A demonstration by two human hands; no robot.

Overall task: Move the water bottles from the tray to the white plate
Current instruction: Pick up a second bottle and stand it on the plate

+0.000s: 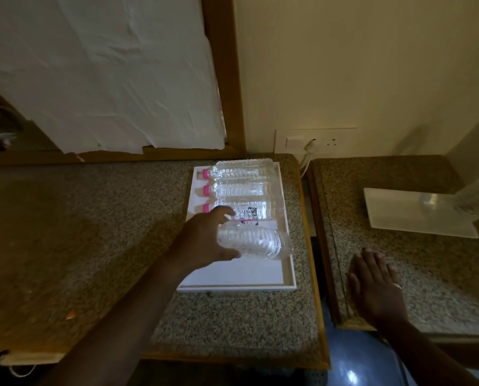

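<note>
Bottle: your left hand is clamping its neck end; lift clear of tray. Right hand is resting flat, empty, on bench.

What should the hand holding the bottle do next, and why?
Probably lift the bottle clear of the tray and carry it right toward the white plate. The left hand already grips it, three bottles still lie in the tray, and the plate sits across the gap.

Dim, warm light (edges bowed by the wide lens), right side blurred.
</note>
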